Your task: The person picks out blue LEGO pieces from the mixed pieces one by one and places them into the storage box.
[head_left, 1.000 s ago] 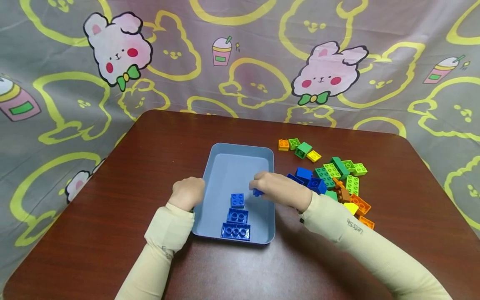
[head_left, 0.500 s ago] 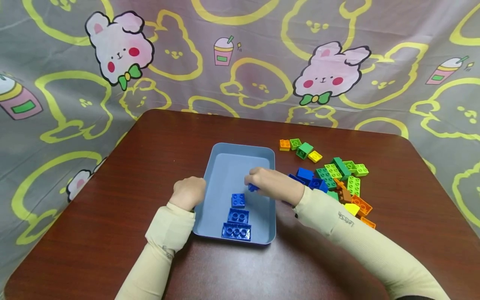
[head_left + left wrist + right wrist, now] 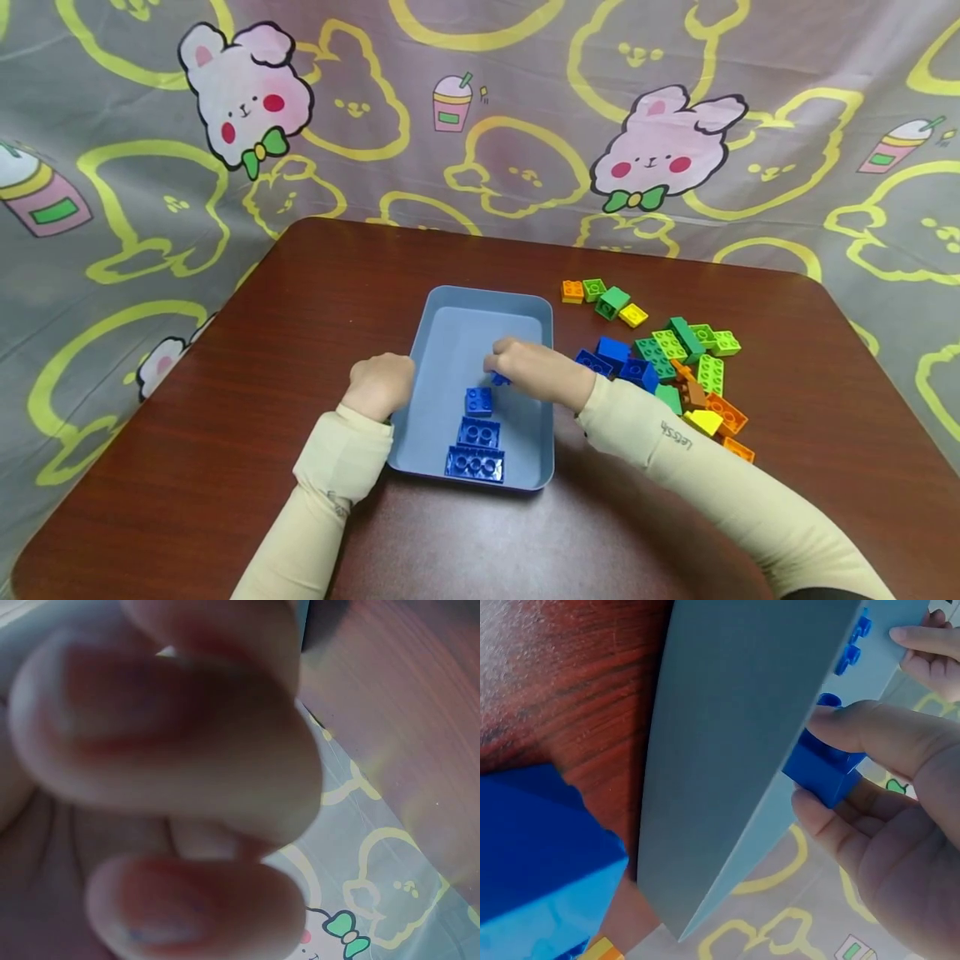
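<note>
The right hand (image 3: pixel 536 368) is reaching over the right wall of a blue-grey tray (image 3: pixel 457 337), its forearm slanting in from the lower right. Its grip is narrow: thumb and fingers are pinching a blue brick (image 3: pixel 817 774). This brick is lying within the tray's outline, near a square blue brick (image 3: pixel 478 402); whether it is touching the tray floor cannot be told. The left hand (image 3: pixel 378 386) is resting at the tray's left wall, back of the hand facing up and fingers curling; its grip is holding the rim between thumb and fingers.

Inside the tray, the square brick is lying studs up, while a middle blue brick (image 3: pixel 478 433) and a longer blue brick (image 3: pixel 475 464) are lying nearer the front wall, hollow undersides showing.

On the brown desk (image 3: pixel 315 300), loose blue bricks (image 3: pixel 613 352) are lying just right of the tray. Beside them, green bricks (image 3: pixel 684 337), a brown piece (image 3: pixel 692 395), a yellow piece (image 3: pixel 702 422) and orange bricks (image 3: pixel 726 413) are forming a cluster. A small mixed-colour row (image 3: pixel 613 302) is lying beyond the tray's far right corner. The right sleeve (image 3: pixel 720 487) is passing in front of the cluster's near end. A patterned cloth (image 3: pixel 510 83) is hanging behind the desk.
</note>
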Demonstrator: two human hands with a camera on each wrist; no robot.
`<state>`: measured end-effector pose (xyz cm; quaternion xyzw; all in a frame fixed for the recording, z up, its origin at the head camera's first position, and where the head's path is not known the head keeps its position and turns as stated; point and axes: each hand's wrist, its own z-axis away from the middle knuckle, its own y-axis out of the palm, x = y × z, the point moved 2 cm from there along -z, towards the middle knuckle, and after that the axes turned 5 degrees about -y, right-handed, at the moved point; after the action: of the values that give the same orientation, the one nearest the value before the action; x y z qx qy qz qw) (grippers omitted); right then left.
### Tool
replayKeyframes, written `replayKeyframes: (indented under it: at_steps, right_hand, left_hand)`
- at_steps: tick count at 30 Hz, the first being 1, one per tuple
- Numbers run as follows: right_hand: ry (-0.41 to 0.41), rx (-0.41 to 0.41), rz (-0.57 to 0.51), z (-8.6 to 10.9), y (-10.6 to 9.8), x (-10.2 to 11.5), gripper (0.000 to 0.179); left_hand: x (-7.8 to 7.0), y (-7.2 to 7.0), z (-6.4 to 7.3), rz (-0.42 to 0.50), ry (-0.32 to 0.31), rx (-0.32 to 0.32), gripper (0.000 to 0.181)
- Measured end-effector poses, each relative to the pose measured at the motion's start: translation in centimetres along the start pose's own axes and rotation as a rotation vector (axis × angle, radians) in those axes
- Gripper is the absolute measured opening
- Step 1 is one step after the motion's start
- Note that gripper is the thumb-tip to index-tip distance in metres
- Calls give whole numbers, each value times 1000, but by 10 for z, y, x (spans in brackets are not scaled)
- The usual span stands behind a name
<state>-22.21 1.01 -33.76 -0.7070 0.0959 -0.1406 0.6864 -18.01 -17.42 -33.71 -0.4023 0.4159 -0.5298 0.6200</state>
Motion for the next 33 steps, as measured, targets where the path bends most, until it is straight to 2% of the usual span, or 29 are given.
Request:
replayKeyframes:
  at_steps: [13,20,33]
  right_hand:
    - [-20,-32,21,-7,2,2,27]
    - [-64,-32,77,-16,3,5,23]
    - [-77,-25,60,-21,9,5,20]
  left_hand:
    - [-1,0,-1,-13,0,3,22]
    - [0,0,-1,-15,-5,6,22]
    - [0,0,-1,-15,-10,18,21]
